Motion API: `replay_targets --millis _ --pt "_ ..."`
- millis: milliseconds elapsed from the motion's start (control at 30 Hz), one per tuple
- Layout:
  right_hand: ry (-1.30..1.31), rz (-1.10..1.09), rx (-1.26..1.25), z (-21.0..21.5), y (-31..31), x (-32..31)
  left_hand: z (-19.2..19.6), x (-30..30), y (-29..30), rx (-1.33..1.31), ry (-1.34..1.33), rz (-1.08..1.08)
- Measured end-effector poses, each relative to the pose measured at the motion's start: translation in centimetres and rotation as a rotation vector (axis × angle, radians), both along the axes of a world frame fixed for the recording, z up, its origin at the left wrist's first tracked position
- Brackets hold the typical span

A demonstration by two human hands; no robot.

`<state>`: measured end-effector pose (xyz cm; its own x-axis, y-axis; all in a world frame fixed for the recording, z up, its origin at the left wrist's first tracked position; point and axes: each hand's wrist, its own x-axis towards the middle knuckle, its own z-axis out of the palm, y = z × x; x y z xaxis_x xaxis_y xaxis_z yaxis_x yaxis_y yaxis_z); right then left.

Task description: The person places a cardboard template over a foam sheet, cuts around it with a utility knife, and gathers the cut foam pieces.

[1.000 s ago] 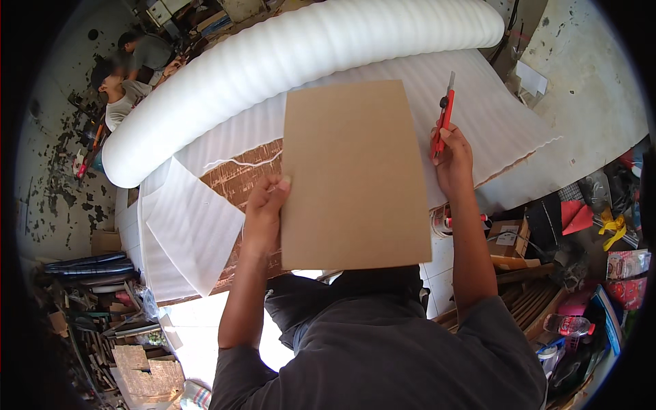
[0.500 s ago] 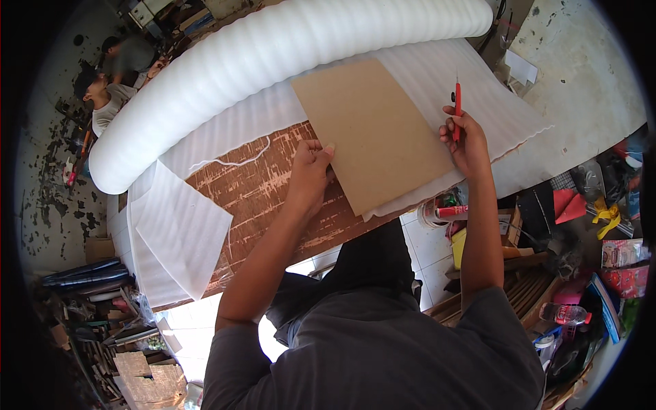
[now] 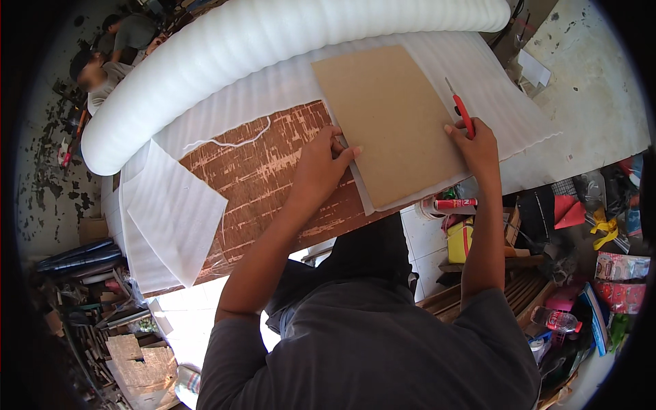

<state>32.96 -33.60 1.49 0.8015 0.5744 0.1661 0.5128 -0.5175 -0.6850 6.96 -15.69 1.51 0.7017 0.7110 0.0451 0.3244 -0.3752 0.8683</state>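
Observation:
A flat brown rectangular board (image 3: 393, 123) lies on a sheet of white foam (image 3: 437, 65) over the table. At its left edge is my left hand (image 3: 328, 158), thumb on top and fingers curled by the side, closed on it. My right hand (image 3: 478, 147) grips a red utility knife (image 3: 465, 117), its blade pointing up and away from me. The fingertips of that hand also touch the board's right edge. Cut foam pieces (image 3: 179, 212) lie at the left of the table, and a thin foam strip (image 3: 236, 144) curls across the bare wood.
A long white foam roll (image 3: 294, 41) spans the far side of the worn brown table (image 3: 273, 171). Two people (image 3: 113, 58) are beyond it at far left. Wood scraps (image 3: 140, 362) pile at lower left; bottles, bags and clutter (image 3: 564, 318) fill the right side.
The board has shifted slightly on the foam, its edges now straighter with the sheet. My right hand has come down to the board's edge, the knife tilting left. My left hand has moved right.

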Motion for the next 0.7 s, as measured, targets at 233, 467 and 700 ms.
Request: replay_targets --millis 233,467,700 --pt "0.051 -0.003 -0.003 -0.5 -0.6 0.6 -0.8 -0.4 -0.9 0.131 0.053 0.028" --pt "0.017 -0.019 -0.023 -0.7 -0.6 0.4 -1.1 -0.6 -1.5 0.347 0.168 0.067" --pt "0.04 -0.005 0.011 -0.7 -0.6 0.0 -1.1 -1.0 -1.4 0.352 0.209 0.061"
